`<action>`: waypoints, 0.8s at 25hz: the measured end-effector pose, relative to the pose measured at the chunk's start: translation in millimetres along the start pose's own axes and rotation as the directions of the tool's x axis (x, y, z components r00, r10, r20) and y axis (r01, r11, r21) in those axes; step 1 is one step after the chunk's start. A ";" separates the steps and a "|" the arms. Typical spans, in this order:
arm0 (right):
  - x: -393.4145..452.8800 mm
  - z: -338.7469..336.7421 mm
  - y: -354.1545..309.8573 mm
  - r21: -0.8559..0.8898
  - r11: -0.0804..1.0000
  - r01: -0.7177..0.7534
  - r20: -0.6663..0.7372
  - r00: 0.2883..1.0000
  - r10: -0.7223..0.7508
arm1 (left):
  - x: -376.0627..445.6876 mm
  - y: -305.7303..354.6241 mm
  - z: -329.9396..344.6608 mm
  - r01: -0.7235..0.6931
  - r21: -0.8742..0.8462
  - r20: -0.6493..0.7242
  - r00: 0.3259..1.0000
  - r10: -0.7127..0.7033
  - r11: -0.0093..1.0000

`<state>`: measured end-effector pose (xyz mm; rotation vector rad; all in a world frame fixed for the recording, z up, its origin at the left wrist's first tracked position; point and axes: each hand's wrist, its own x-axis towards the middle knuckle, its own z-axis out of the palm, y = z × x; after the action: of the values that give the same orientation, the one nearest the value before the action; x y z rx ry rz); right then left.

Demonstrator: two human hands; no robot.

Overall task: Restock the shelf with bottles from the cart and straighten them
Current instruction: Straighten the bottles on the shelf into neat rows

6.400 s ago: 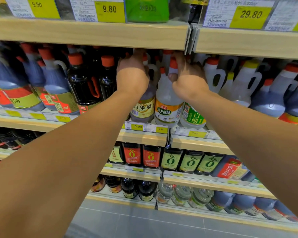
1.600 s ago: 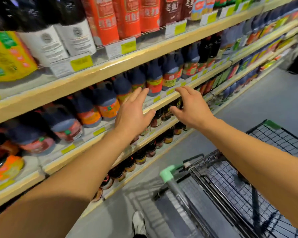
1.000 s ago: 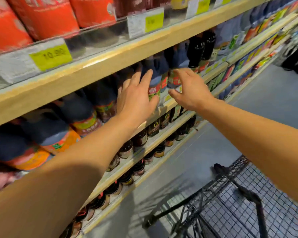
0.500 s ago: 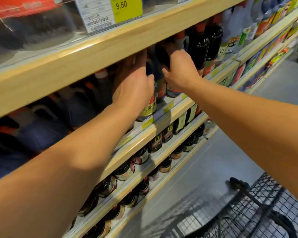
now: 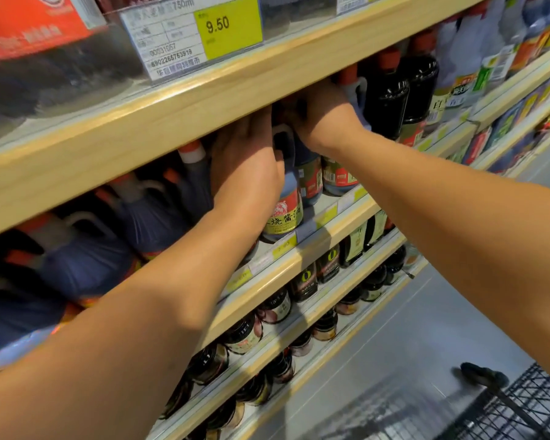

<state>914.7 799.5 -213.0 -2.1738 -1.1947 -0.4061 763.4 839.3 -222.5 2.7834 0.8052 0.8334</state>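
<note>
**Both hands up on the soy sauce jug, tight under the shelf board**

The jug (image 5: 288,198) stands upright at the shelf (image 5: 315,249) front edge, long axis vertical, handle up top. Left hand (image 5: 245,166) is on its left shoulder, right hand (image 5: 323,119) reaches over the neck; fingertips vanish behind the upper shelf board (image 5: 204,100), so can't tell either grip's closure. Neighbouring jugs (image 5: 337,176) crowd both sides, little headroom. Cart (image 5: 527,411) sits low right.

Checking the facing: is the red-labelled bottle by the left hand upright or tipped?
Upright: the red-labelled bottle stands on its base at the shelf edge, the left hand against it.
</note>
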 end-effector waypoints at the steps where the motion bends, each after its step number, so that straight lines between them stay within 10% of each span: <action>1: 2.2 -2.9 -2.6 -0.056 0.998 0.000 0.059 0.998 0.003 | 1.2 -5.0 4.0 -0.029 0.096 -0.105 0.994 0.039 0.995; 10: 2.4 -6.2 -2.5 0.052 0.997 -0.051 0.080 0.996 0.047 | -4.0 2.5 13.3 0.004 -0.048 -0.284 0.959 -0.017 0.999; 20: -31.7 -27.7 2.6 0.423 0.886 -0.189 0.002 0.978 0.208 | -12.5 7.3 10.1 0.088 -0.109 -0.193 0.975 -0.108 0.990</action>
<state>900.3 760.0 -209.8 -1.8720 -0.9205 -0.0923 763.4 826.8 -234.9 2.5798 0.8966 1.1140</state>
